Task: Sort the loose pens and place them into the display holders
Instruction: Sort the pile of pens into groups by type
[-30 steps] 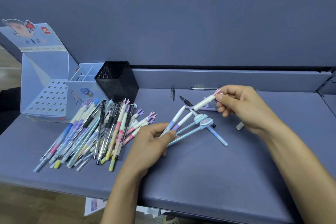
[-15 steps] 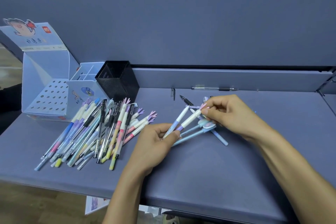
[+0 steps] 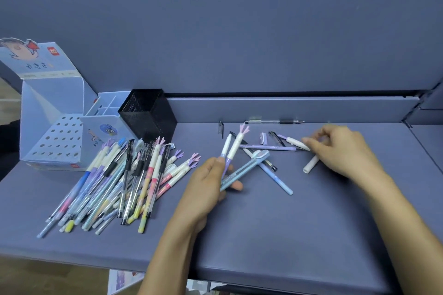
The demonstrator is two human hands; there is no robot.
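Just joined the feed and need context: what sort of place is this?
Likely a stationery shop or its stockroom, though not certain: a branded cardboard display box with punched pen holes, a pile of assorted pens beside it, and a grey-blue shelf with a raised back panel.

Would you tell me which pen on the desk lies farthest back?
The clear pen with a black grip, lying alone along the back ledge; the rest are nearer, in the pile or at the left hand and right hand.
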